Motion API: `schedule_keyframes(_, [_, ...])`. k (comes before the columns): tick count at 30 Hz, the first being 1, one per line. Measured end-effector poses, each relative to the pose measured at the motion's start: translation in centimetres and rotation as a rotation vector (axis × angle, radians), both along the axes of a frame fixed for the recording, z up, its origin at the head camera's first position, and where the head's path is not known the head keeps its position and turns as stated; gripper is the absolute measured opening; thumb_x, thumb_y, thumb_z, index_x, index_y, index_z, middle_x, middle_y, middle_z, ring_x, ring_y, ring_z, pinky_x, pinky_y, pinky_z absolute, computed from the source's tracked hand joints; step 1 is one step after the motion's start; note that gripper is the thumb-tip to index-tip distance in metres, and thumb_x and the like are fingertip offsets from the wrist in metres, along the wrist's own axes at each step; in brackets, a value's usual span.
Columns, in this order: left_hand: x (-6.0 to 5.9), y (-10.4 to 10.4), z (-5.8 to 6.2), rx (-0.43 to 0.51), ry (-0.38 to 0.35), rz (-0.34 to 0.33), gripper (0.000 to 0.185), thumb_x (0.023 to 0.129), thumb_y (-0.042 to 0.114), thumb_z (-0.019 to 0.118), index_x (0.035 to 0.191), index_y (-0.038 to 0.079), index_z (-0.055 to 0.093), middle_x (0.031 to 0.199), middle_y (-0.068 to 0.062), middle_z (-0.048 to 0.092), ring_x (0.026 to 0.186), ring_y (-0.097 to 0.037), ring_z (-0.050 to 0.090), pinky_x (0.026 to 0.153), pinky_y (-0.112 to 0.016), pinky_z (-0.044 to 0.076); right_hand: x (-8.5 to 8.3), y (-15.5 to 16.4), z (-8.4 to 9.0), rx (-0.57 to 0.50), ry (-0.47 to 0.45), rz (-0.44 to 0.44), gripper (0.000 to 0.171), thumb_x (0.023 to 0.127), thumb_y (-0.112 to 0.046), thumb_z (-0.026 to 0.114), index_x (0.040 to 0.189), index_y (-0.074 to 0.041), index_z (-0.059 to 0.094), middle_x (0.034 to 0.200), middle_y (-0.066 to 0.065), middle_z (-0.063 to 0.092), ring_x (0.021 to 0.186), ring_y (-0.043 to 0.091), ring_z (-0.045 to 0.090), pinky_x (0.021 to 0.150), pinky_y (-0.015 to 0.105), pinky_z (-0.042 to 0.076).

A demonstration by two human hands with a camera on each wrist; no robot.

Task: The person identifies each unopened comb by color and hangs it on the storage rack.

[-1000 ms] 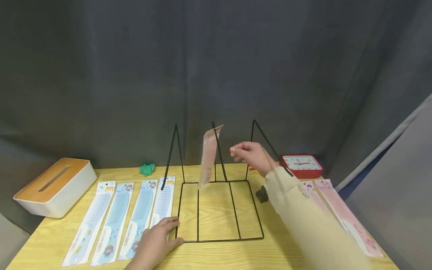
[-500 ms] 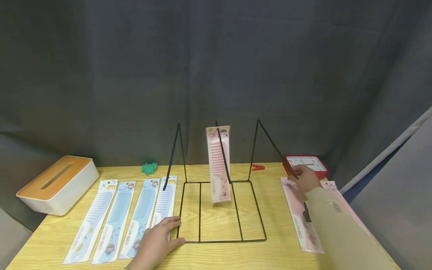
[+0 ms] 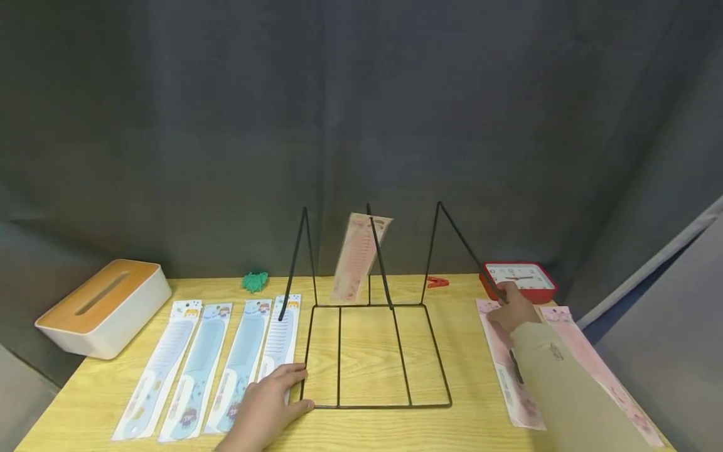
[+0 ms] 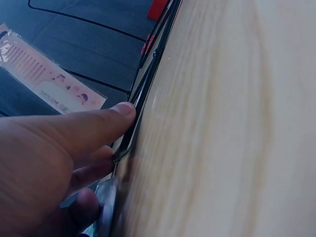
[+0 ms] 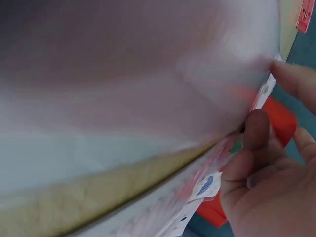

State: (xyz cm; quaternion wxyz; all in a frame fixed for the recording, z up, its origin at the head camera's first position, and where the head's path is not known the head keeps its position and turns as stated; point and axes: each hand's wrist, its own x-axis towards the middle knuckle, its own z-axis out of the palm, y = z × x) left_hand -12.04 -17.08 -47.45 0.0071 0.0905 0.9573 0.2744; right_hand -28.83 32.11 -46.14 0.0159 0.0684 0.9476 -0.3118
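In the head view, my left hand [image 3: 270, 405] grips the front left corner of a black wire rack [image 3: 384, 407]. Its thumb [image 4: 123, 109] lies on the wire in the left wrist view. A pink packaged comb [image 3: 359, 256] hangs tilted from the rack's middle arm. On the right, my right hand [image 3: 513, 307] is at the top end of a pink packaged comb [image 3: 511, 376] lying on the table. Thumb and index finger [image 5: 256, 128] pinch the pack's edge in the right wrist view, where the pack looms blurred. Another pink packaged comb [image 3: 599, 370] lies further right, partly behind my sleeve.
Several blue packaged combs [image 3: 194, 370] lie in a row left of the rack. A tissue box [image 3: 104, 307] stands at the back left, with green string [image 3: 255, 281] nearby. A red clip [image 3: 437, 282] and a red clock [image 3: 525, 282] are at the back right.
My right hand has moved from beside the hanging pink packaged comb to the pink packaged comb on the right. The hanging one has been swinging. My left hand has stayed on the rack.
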Motion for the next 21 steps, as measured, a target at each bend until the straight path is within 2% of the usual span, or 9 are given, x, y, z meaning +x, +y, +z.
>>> schedule_keyframes(3, [0.0,0.1,0.3,-0.005,0.014,-0.005,0.059,0.079,0.046,0.082,0.125,0.012,0.070,0.139,0.000,0.060,0.121,-0.031,0.061,0.088,-0.060,0.047,0.1,-0.2,0.0,0.022,0.015,0.034,0.083,0.081,-0.012,0.075,0.147,0.005,0.028,0.130,0.039,0.053,0.116,0.052,0.054,0.094,0.064,0.046])
schedule_keyframes(9, [-0.1,0.0,0.5,-0.011,0.014,-0.006,0.059,0.079,0.046,0.082,0.125,0.012,0.070,0.139,0.000,0.060,0.121,-0.031,0.061,0.087,-0.060,0.047,0.4,-1.3,0.6,0.174,-0.007,0.087,0.098,0.077,-0.025,0.083,0.148,0.011,0.026,0.125,0.044,0.054,0.114,0.059,0.054,0.090,0.066,0.048])
schedule_keyframes(13, [0.0,-0.1,0.4,-0.010,0.009,0.002,0.059,0.079,0.045,0.082,0.125,0.012,0.070,0.139,0.000,0.060,0.121,-0.032,0.061,0.088,-0.062,0.047,0.6,-2.1,0.7,0.170,-0.061,0.140,0.101,0.078,-0.027,0.083,0.150,0.013,0.024,0.138,0.039,0.049,0.122,0.058,0.049,0.097,0.063,0.045])
schedule_keyframes(17, [0.1,0.0,0.3,-0.008,0.003,-0.001,0.058,0.079,0.045,0.082,0.126,0.012,0.070,0.139,0.000,0.060,0.121,-0.031,0.061,0.088,-0.061,0.047,0.9,-2.5,0.5,0.136,-0.069,0.182,0.087,0.077,-0.024,0.084,0.141,0.015,0.041,0.137,0.036,0.051,0.123,0.055,0.049,0.101,0.061,0.043])
schedule_keyframes(19, [0.1,0.1,0.3,-0.007,0.001,0.000,0.058,0.079,0.045,0.082,0.126,0.013,0.070,0.139,0.000,0.060,0.121,-0.031,0.061,0.089,-0.062,0.046,1.1,-2.7,0.6,0.116,-0.058,0.195,0.068,0.077,-0.023,0.082,0.125,0.016,0.054,0.125,0.033,0.059,0.114,0.049,0.056,0.095,0.056,0.047])
schedule_keyframes(21, [0.2,0.2,0.3,-0.006,0.001,0.001,0.058,0.079,0.045,0.082,0.126,0.013,0.070,0.139,0.000,0.060,0.121,-0.032,0.060,0.089,-0.063,0.046,1.3,-3.0,0.8,0.086,-0.036,0.192,0.048,0.080,-0.023,0.081,0.109,0.011,0.064,0.106,0.023,0.067,0.097,0.038,0.061,0.083,0.047,0.051])
